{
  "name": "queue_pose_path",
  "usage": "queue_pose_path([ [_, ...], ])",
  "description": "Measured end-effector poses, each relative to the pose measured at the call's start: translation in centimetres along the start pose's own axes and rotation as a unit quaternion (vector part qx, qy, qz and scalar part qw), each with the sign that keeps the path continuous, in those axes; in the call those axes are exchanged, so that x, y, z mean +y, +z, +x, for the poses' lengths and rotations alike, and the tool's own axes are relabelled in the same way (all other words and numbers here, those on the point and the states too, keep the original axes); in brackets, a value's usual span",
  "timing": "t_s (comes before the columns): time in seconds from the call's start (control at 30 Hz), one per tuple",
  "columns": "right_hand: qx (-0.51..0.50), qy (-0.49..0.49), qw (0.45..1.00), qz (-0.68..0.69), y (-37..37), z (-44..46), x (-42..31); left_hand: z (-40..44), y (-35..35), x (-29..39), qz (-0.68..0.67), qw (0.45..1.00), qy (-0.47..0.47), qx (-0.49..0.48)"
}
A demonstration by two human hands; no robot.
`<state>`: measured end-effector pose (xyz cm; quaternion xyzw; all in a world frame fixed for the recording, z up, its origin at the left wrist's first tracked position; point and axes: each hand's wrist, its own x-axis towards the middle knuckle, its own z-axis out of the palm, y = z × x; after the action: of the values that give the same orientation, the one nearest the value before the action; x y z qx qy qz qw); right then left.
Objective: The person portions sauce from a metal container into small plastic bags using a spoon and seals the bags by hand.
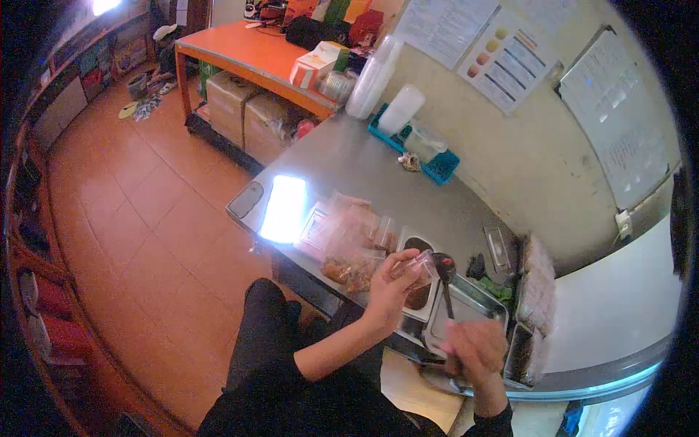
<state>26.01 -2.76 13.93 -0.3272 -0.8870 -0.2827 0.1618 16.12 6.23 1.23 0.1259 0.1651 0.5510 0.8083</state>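
My left hand (391, 288) is closed on a small clear plastic bag (422, 266), held above the counter. In my right hand (476, 351) is the handle of a dark ladle (445, 269); something reddish shows in its bowl, right beside the bag's mouth. Below the bag sits a metal container (418, 297) of dark brown contents, partly hidden by my left hand. A shallow metal tray (466, 315) lies under the ladle's handle. Left of my left hand are filled clear bags (352, 268) with orange-brown contents.
A lit phone (285, 209) lies at the metal counter's (328, 162) left edge. Teal baskets (440, 167) and stacked plastic cups (375, 79) stand along the wall. Packed clear bags (536, 280) stand at the right. Beyond is an orange table (240, 47) with cardboard boxes (230, 109) beneath.
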Motion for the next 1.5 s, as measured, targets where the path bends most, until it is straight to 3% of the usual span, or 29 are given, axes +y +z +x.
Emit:
queue_pose_path([
  [0.1,0.178,0.103,0.976,0.075,1.0,-1.2,0.5,0.1,-0.6,0.0,0.002,1.0,0.011,-0.002],
  [0.17,0.332,0.323,0.87,0.171,2.4,-2.8,1.3,0.0,-1.1,0.6,-0.002,0.999,0.032,-0.004],
  [0.2,0.332,0.324,0.869,0.17,3.4,-3.2,1.5,0.0,-1.4,0.8,-0.001,0.999,0.032,-0.004],
  [0.27,0.295,0.509,0.786,0.189,5.0,-3.5,1.8,-0.1,-2.3,1.2,-0.011,0.999,0.04,0.003],
  [0.3,0.229,0.543,0.772,0.238,5.3,-2.9,1.8,-0.2,-2.4,1.6,-0.008,0.999,0.04,0.003],
  [0.33,0.231,0.545,0.77,0.239,6.0,-2.9,1.9,-0.4,-2.5,1.9,-0.009,0.999,0.038,0.003],
  [0.4,0.095,0.568,0.746,0.333,7.5,-3.2,2.1,-0.9,-2.5,2.5,-0.006,0.999,0.035,0.001],
  [0.43,0.088,0.584,0.723,0.358,7.7,-2.9,1.9,-1.3,-2.3,2.9,-0.006,0.999,0.039,-0.001],
  [0.47,0.091,0.585,0.722,0.359,7.8,-2.4,1.6,-1.5,-2.3,3.1,-0.007,0.999,0.042,-0.003],
  [0.53,0.324,0.536,0.699,0.345,7.7,-0.4,0.6,-1.7,-2.6,3.2,-0.015,0.999,0.043,-0.022],
  [0.57,0.327,0.539,0.697,0.342,7.7,-0.4,0.0,-1.7,-2.7,3.1,-0.026,0.998,0.046,-0.041],
  [0.63,0.228,0.532,0.719,0.385,7.5,-0.8,-1.4,-2.2,-2.6,2.9,-0.033,0.997,0.045,-0.046],
  [0.7,0.058,0.56,0.641,0.522,7.1,-0.2,-2.7,-2.7,-2.5,2.8,-0.039,0.997,0.043,-0.051],
  [0.73,0.061,0.563,0.639,0.521,7.7,-0.4,-3.1,-3.0,-2.5,2.8,-0.041,0.997,0.046,-0.052],
  [0.8,0.059,0.548,0.513,0.659,9.4,-0.6,-3.9,-3.5,-2.9,2.9,-0.044,0.996,0.053,-0.051],
  [0.83,0.057,0.545,0.512,0.661,9.3,-0.2,-4.2,-3.7,-3.4,2.9,-0.024,0.996,0.064,-0.055],
  [0.9,0.093,0.543,0.374,0.746,8.7,1.1,-4.6,-4.0,-4.2,3.1,-0.003,0.995,0.081,-0.053],
  [0.93,0.089,0.539,0.372,0.751,8.7,1.2,-4.8,-4.2,-4.4,3.2,0.009,0.994,0.095,-0.051],
  [1.0,0.073,0.537,0.278,0.794,8.6,1.2,-5.1,-4.5,-5.0,3.6,0.024,0.992,0.116,-0.045],
  [1.1,0.076,0.514,0.23,0.823,8.9,1.2,-5.5,-5.0,-5.4,4.2,0.05,0.989,0.136,-0.03],
  [1.17,0.08,0.506,0.204,0.834,9.1,1.5,-5.7,-5.3,-4.9,4.8,0.232,0.933,0.268,0.056],
  [1.2,0.089,0.528,0.214,0.817,9.4,1.8,-5.9,-5.8,-5.1,5.4,0.232,0.933,0.269,0.058],
  [1.23,0.097,0.549,0.224,0.799,9.6,2.0,-6.1,-6.5,-5.5,6.2,0.41,0.855,0.304,0.092],
  [1.27,0.096,0.548,0.225,0.8,10.0,2.0,-6.3,-7.0,-5.8,6.8,0.571,0.743,0.327,0.123],
  [1.3,0.095,0.544,0.246,0.796,10.4,1.8,-6.6,-7.5,-5.8,7.1,0.571,0.742,0.327,0.124],
  [1.37,0.093,0.541,0.265,0.793,10.7,2.0,-7.2,-8.3,-5.8,7.6,0.434,0.877,0.186,0.085],
  [1.4,0.093,0.554,0.251,0.788,10.8,2.3,-7.5,-8.5,-6.2,7.7,0.434,0.877,0.186,0.087],
  [1.47,0.094,0.566,0.237,0.784,11.1,2.8,-7.9,-8.5,-7.0,7.9,0.212,0.97,-0.005,0.117],
  [1.5,0.088,0.581,0.244,0.771,11.3,2.9,-8.1,-8.5,-6.9,8.3,0.212,0.97,-0.005,0.117],
])
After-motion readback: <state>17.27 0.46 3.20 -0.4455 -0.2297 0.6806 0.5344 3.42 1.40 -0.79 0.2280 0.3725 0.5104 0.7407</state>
